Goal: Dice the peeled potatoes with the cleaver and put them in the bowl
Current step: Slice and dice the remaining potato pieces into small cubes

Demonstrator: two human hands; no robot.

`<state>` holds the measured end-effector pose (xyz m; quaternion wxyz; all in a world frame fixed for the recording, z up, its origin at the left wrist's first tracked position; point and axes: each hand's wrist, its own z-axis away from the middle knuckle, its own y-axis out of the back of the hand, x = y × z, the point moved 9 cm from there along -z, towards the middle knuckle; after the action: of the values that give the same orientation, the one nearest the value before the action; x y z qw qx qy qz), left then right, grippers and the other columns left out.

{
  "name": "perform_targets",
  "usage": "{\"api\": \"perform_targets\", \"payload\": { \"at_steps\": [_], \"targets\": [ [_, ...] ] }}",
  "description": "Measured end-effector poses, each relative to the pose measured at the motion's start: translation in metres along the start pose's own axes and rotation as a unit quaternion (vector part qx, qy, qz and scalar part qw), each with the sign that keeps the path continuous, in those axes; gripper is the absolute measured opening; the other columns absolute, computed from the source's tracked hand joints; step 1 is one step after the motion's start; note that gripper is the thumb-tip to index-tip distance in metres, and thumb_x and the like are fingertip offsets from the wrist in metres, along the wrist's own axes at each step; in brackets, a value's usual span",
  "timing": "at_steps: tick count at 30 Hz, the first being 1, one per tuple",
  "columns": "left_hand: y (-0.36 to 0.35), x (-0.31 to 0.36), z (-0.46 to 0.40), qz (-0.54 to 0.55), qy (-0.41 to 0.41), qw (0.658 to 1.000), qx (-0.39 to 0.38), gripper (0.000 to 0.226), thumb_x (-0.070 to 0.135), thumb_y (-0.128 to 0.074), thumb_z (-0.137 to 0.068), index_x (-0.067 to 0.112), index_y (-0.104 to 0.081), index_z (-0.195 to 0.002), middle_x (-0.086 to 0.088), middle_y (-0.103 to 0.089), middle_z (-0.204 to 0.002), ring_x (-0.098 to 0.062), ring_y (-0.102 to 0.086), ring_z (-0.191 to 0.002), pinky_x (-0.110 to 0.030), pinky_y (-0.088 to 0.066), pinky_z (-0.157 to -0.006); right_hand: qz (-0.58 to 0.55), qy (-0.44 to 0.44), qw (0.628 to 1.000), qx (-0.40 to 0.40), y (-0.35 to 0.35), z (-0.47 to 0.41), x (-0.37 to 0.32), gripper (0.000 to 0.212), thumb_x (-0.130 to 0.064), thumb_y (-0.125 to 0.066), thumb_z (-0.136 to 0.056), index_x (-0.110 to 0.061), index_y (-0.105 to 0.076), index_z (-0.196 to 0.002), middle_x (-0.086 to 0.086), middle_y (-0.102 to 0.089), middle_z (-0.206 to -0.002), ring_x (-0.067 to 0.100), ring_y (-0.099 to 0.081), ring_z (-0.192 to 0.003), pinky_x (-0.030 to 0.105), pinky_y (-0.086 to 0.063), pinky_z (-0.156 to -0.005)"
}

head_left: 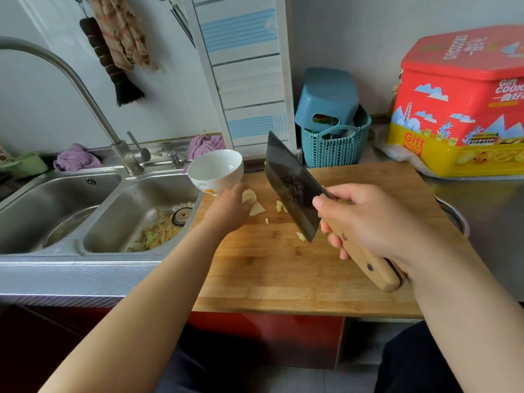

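Right hand wrapped tight round the wooden handle of the cleaver, blade tilted up at centre frame, off the chopping board. Left hand curls its fingers round potato pieces at the board's upper left, just below the white bowl, which sits tipped at the board's corner. A few scraps lie near the blade. Peelings in the sink, left of frame.

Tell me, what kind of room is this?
Most likely a home kitchen: a steel double sink with a tap, a wooden cutting board on the counter, and a cleaver.
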<state>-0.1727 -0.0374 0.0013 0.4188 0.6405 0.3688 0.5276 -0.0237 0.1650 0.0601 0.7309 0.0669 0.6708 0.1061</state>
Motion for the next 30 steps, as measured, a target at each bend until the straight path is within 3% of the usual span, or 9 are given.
{"api": "perform_targets", "payload": {
  "at_steps": [2, 6, 12, 18, 21, 26, 30],
  "targets": [
    [-0.007, -0.011, 0.001, -0.048, 0.018, 0.998, -0.027, 0.054, 0.038, -0.055, -0.096, 0.018, -0.039, -0.144, -0.007, -0.046, -0.145, -0.027, -0.041, -0.133, -0.041, -0.038, -0.105, -0.012, -0.009, 1.000, -0.017, -0.008, -0.002, 0.003, 0.014, -0.027, -0.058, -0.098, -0.016, -0.064, -0.103, 0.004, -0.063, -0.071, 0.014, -0.058, -0.054, 0.028, -0.050, -0.049],
    [-0.004, -0.016, -0.005, -0.040, 0.016, 0.999, -0.012, 0.069, 0.046, -0.067, -0.086, 0.017, -0.042, -0.142, -0.006, -0.050, -0.141, -0.027, -0.045, -0.128, -0.040, -0.040, -0.103, -0.023, -0.004, 1.000, -0.017, -0.015, -0.004, 0.004, 0.013, -0.026, -0.058, -0.098, -0.016, -0.064, -0.104, 0.003, -0.063, -0.071, 0.014, -0.059, -0.054, 0.028, -0.050, -0.049],
    [-0.008, -0.012, -0.021, -0.049, 0.037, 0.993, -0.104, 0.078, 0.043, -0.078, -0.076, 0.010, -0.044, -0.138, -0.010, -0.048, -0.139, -0.028, -0.047, -0.124, -0.040, -0.043, -0.100, -0.040, -0.005, 0.999, 0.001, -0.012, -0.009, 0.007, 0.010, -0.026, -0.058, -0.098, -0.018, -0.063, -0.097, 0.004, -0.062, -0.070, 0.014, -0.057, -0.053, 0.028, -0.048, -0.048],
    [-0.018, -0.019, -0.023, -0.036, 0.093, 0.983, -0.156, 0.092, 0.057, -0.080, -0.066, 0.013, -0.045, -0.139, -0.010, -0.047, -0.136, -0.028, -0.045, -0.120, -0.042, -0.044, -0.099, -0.045, -0.008, 0.999, 0.000, -0.015, -0.008, 0.012, 0.015, -0.025, -0.057, -0.098, -0.015, -0.064, -0.106, 0.005, -0.061, -0.071, 0.016, -0.058, -0.054, 0.029, -0.049, -0.048],
    [-0.015, -0.018, -0.020, 0.007, 0.104, 0.987, -0.125, 0.097, 0.050, -0.083, -0.066, 0.012, -0.037, -0.142, -0.011, -0.040, -0.141, -0.030, -0.041, -0.126, -0.046, -0.042, -0.103, -0.061, -0.009, 0.998, 0.007, -0.017, -0.006, 0.016, 0.016, -0.026, -0.057, -0.098, -0.016, -0.064, -0.109, 0.005, -0.061, -0.071, 0.016, -0.058, -0.054, 0.029, -0.049, -0.048],
    [-0.001, -0.024, -0.002, 0.177, 0.121, 0.977, -0.018, 0.068, 0.027, -0.077, -0.081, 0.013, -0.038, -0.135, -0.008, -0.049, -0.133, -0.022, -0.051, -0.105, -0.033, -0.048, -0.082, -0.056, -0.003, 0.998, 0.017, -0.022, -0.004, 0.015, 0.013, -0.027, -0.054, -0.100, -0.021, -0.063, -0.108, 0.005, -0.061, -0.073, 0.014, -0.058, -0.053, 0.028, -0.049, -0.048],
    [0.006, -0.053, 0.020, 0.280, 0.156, 0.947, 0.003, 0.056, 0.024, -0.074, -0.084, 0.018, -0.044, -0.132, -0.008, -0.055, -0.125, -0.026, -0.059, -0.106, -0.046, -0.053, -0.090, -0.055, -0.010, 0.998, -0.009, -0.033, -0.006, 0.017, 0.015, -0.026, -0.055, -0.100, -0.015, -0.064, -0.104, 0.006, -0.061, -0.073, 0.015, -0.058, -0.054, 0.029, -0.049, -0.050]
  ]
}}
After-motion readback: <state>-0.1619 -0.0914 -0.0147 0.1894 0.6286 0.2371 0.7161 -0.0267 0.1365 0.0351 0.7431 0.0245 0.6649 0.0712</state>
